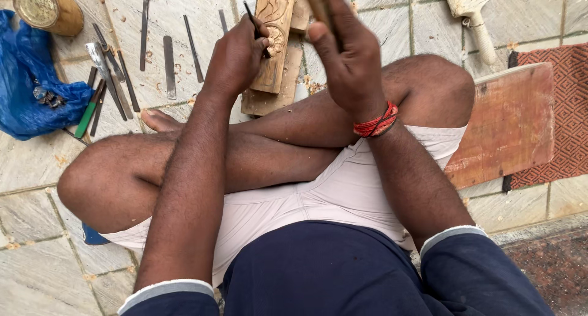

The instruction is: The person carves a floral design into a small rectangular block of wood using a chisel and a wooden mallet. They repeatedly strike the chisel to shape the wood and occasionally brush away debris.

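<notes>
I sit cross-legged on a stone-tiled floor. My left hand [236, 55] grips a thin dark chisel [251, 17] with its tip set on a carved wooden block [275, 15], which lies on a flat wooden board [269, 95] by my feet. My right hand [346, 52] is raised above the block, closed around a wooden mallet handle [315, 0] whose upper part runs out of view. A red thread band circles my right wrist.
Several metal chisels and files [168, 64] lie on the tiles to the left, beside a blue plastic bag [24, 89] and a round tin [46, 8]. A reddish wooden plank [508, 123], a patterned mat [569, 107] and a brush [474, 15] are on the right.
</notes>
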